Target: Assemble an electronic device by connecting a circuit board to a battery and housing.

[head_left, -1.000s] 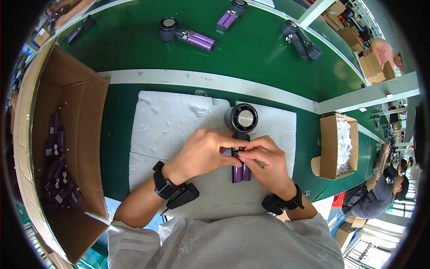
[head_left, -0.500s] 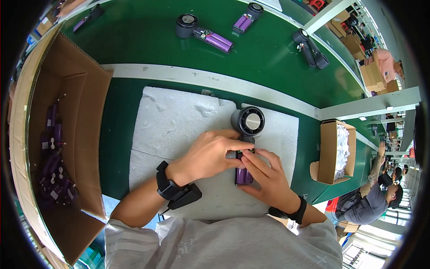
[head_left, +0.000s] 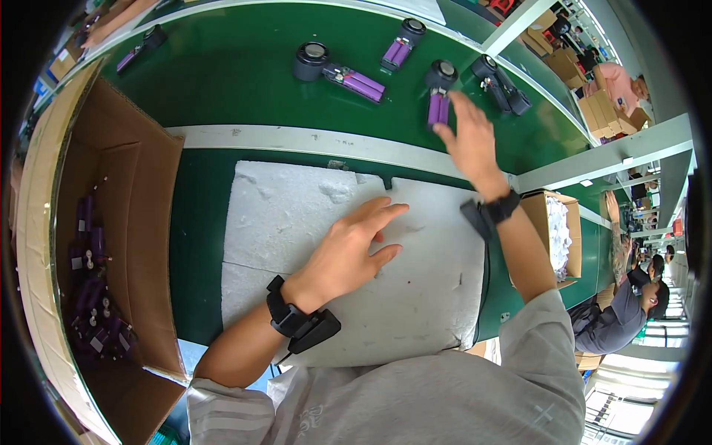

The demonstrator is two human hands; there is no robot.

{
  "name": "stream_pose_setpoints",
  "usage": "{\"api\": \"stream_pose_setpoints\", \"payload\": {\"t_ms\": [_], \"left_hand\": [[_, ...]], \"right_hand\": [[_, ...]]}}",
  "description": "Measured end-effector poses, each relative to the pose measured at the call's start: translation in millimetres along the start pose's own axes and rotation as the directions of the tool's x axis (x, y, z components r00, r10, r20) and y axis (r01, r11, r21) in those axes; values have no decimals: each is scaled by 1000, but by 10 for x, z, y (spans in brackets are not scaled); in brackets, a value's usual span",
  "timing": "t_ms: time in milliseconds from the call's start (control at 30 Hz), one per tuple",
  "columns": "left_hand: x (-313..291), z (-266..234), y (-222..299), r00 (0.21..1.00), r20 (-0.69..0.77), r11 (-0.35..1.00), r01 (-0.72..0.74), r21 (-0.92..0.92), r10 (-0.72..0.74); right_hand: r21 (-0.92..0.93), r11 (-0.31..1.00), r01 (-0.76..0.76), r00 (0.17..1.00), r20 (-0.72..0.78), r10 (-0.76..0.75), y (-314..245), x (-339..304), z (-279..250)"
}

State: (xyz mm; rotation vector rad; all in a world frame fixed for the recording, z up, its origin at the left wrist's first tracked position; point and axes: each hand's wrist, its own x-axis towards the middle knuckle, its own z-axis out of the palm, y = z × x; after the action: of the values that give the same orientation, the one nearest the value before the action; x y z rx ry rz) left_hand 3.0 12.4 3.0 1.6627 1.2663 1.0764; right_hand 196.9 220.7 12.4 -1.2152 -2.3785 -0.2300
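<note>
My right hand (head_left: pixel 471 141) reaches out over the green far surface, thumb and fingers apart. It is beside a small dark fan unit (head_left: pixel 439 110) with a round head and a purple battery pack; the thumb lies close to the pack, and I cannot tell whether it touches. My left hand (head_left: pixel 348 256) hovers over the white foam pad (head_left: pixel 430 297) with its fingers spread, holding nothing. Further fan units with exposed purple batteries lie to the left: one in the middle (head_left: pixel 356 84), one behind it (head_left: pixel 397 52). A darker, folded one (head_left: pixel 508 93) lies to the right.
A deep cardboard box (head_left: pixel 152 259) on the left holds several purple battery packs (head_left: pixel 93 297). On the right stands a smaller box (head_left: pixel 575 241) of white pieces. A pale rail (head_left: pixel 297 139) crosses behind the pad. A co-worker (head_left: pixel 619 322) sits at far right.
The fan unit has gone from the foam pad to the green far surface. My right hand has moved there and opened. My left hand has let go and stays over the pad.
</note>
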Motion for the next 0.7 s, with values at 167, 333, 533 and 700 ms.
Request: {"api": "stream_pose_setpoints", "payload": {"t_ms": [167, 333, 533, 700], "left_hand": [[5, 7, -82, 999, -25, 998, -41, -43, 40], [56, 30, -138, 998, -52, 995, -45, -91, 41], [-28, -21, -178, 997, -39, 997, -68, -45, 66], [37, -132, -227, 967, -251, 999, 35, 16, -30]], "right_hand": [[-235, 941, -243, 969, -14, 247, 1503, 677, 354], [-369, 875, -314, 893, 197, 404, 2480, 443, 489], [-411, 849, -332, 838, 284, 465, 1772, 476, 167], [-198, 957, -212, 943, 216, 254, 1225, 263, -414]]}}
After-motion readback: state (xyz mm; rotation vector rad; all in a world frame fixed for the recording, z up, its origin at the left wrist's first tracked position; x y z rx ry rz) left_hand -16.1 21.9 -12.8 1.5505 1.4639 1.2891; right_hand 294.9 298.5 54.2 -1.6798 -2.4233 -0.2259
